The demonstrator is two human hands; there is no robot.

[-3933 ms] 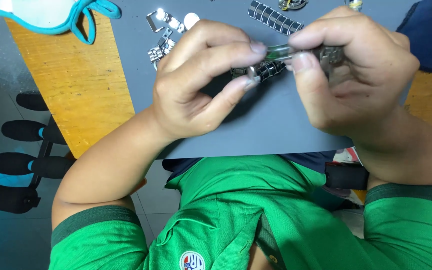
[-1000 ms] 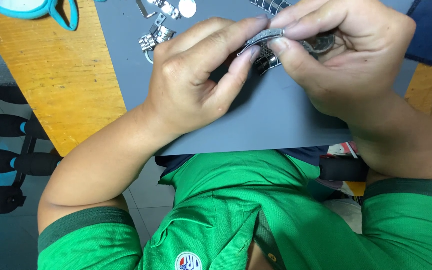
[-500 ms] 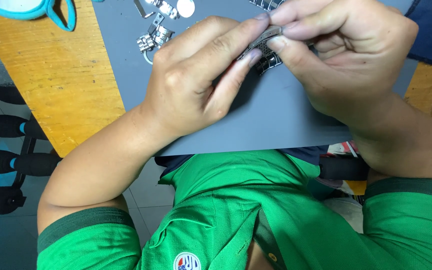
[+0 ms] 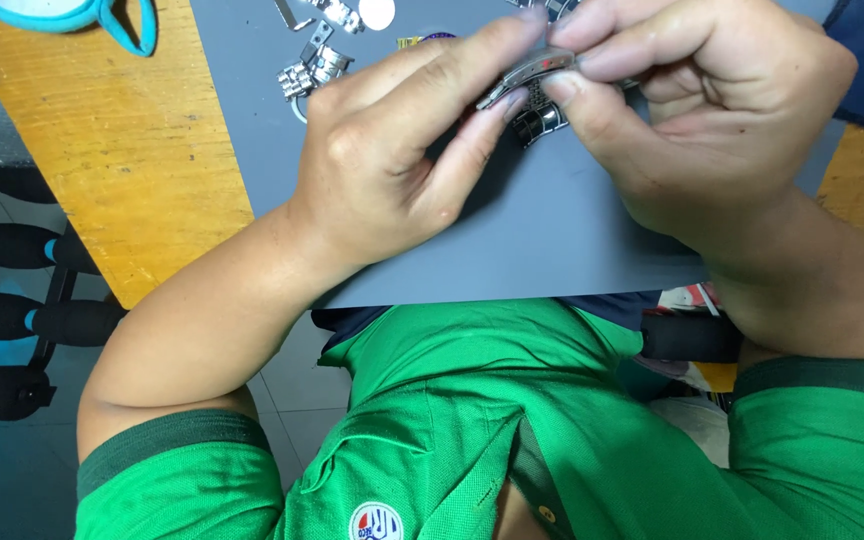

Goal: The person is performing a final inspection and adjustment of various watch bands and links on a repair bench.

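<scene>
From my feed this looks like a small repair or assembly workbench, the kind used for watch work. I see a grey work mat [image 4: 512,240] laid over a yellow wooden bench top [image 4: 122,150], with loose metal band links and clasp parts [image 4: 312,65] scattered at the mat's far edge. A teal tool [image 4: 102,20] lies on the wood. Below the bench edge, the black base of a rolling chair [image 4: 22,320] stands on a tiled floor.

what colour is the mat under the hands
Plain grey mat, clearest in the head view.
</scene>
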